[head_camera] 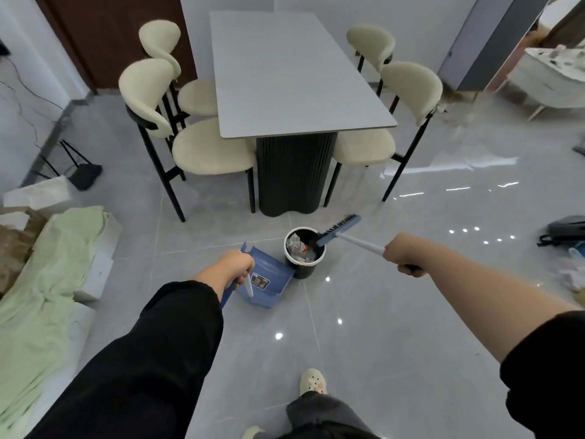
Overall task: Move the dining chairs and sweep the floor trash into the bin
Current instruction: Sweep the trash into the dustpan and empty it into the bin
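Observation:
My left hand (232,269) grips the handle of a blue dustpan (267,280), tilted with its mouth against the side of a small black bin (302,270). The bin holds a plastic bottle and crumpled trash. My right hand (403,256) grips the white handle of a blue broom (340,230), whose bristle head lies over the bin's far right rim. Several cream dining chairs stand at the grey table (285,74): two on the left (202,147), two on the right (408,93), seats tucked partly under the top.
A pale green cloth (47,296) covers boxes along the left. A black router (84,175) and cables sit by the left wall. A dark bag (563,231) lies at the right edge. My foot in a light clog (313,381) stands behind the bin on glossy grey tiles.

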Demonstrator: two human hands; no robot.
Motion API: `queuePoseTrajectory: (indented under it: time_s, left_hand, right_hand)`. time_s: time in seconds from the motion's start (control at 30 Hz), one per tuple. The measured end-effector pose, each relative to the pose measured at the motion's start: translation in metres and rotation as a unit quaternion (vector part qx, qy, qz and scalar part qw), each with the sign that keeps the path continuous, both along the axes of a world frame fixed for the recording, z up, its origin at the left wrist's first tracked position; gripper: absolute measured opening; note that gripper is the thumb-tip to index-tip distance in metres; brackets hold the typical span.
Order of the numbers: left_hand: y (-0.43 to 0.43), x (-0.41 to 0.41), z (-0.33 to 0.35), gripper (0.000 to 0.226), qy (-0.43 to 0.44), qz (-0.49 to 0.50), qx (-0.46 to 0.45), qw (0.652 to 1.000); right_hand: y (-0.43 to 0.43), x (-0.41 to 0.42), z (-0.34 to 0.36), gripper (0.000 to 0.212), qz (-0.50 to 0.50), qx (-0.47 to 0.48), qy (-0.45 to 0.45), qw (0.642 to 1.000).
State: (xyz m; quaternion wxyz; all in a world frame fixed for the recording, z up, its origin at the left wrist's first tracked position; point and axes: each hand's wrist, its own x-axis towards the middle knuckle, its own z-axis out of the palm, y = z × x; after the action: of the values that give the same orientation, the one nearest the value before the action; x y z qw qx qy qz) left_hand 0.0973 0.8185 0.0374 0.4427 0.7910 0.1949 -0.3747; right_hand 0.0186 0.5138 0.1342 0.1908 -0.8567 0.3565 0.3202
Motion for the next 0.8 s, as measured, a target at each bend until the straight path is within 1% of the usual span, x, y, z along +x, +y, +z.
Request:
queuePoseTrajectory:
  time_s: [0.1, 0.13, 0.17, 0.2, 0.23, 0.3, 0.37, 0.4, 0.5, 0.63, 0.67, 0.7, 0.73, 0.77, 0.8]
  left_hand:
    - [-0.020, -0.002, 0.008, 0.019, -0.004, 0.008, 0.021, 1.000]
    - [-0.026, -0.002, 0.010, 0.017, -0.008, 0.008, 0.022, 1.000]
    - [-0.029, -0.001, 0.010, 0.026, -0.022, 0.007, 0.022, 0.999]
    - [-0.031, 0.000, 0.010, 0.040, -0.036, -0.001, 0.020, 0.999]
    - [-0.032, 0.003, 0.010, 0.047, -0.050, -0.013, 0.018, 0.998]
    - [-0.029, 0.011, 0.007, 0.045, -0.060, -0.017, 0.050, 0.997]
    - [-0.023, 0.014, 0.012, 0.024, -0.045, 0.006, 0.067, 0.997]
    - [-0.017, 0.018, 0.010, 0.021, -0.046, 0.018, 0.071, 0.996]
    - [0.000, 0.030, -0.001, 0.041, -0.085, 0.034, 0.050, 0.995]
    - [0.025, 0.051, 0.008, 0.047, -0.101, 0.090, 0.078, 0.988]
    - [0.032, 0.058, 0.013, 0.051, -0.113, 0.081, 0.102, 0.985]
    - [0.042, 0.067, 0.016, 0.058, -0.113, 0.046, 0.130, 0.984]
    - [0.050, 0.069, 0.016, 0.064, -0.136, 0.005, 0.169, 0.976]
    - [0.064, 0.075, 0.012, 0.058, -0.146, 0.030, 0.177, 0.973]
    - [0.073, 0.077, 0.012, 0.043, -0.148, 0.076, 0.181, 0.969]
  right_hand:
    - [-0.007, -0.009, 0.000, 0.019, -0.039, 0.032, -0.029, 0.998]
    - [-0.009, -0.012, -0.001, 0.021, -0.049, 0.041, -0.039, 0.997]
    - [-0.009, -0.013, -0.004, 0.023, -0.059, 0.052, -0.049, 0.996]
    - [-0.010, -0.012, -0.007, 0.026, -0.074, 0.067, -0.059, 0.993]
    - [-0.009, -0.011, -0.010, 0.027, -0.091, 0.082, -0.069, 0.990]
    - [-0.005, -0.006, -0.015, 0.027, -0.109, 0.111, -0.087, 0.984]
    - [0.004, 0.004, -0.021, 0.025, -0.101, 0.128, -0.097, 0.982]
    - [0.010, 0.012, -0.025, 0.024, -0.092, 0.134, -0.098, 0.982]
    - [0.026, 0.039, -0.038, 0.020, -0.072, 0.155, -0.100, 0.980]
    - [0.052, 0.090, -0.050, 0.017, -0.034, 0.192, -0.071, 0.978]
    - [0.058, 0.102, -0.053, 0.017, -0.021, 0.195, -0.062, 0.979]
    - [0.067, 0.118, -0.056, 0.017, -0.006, 0.198, -0.049, 0.979]
    - [0.074, 0.130, -0.059, 0.016, 0.003, 0.198, -0.042, 0.979]
    - [0.086, 0.144, -0.061, 0.016, 0.010, 0.202, -0.033, 0.979]
    - [0.097, 0.154, -0.062, 0.016, 0.008, 0.212, -0.023, 0.977]
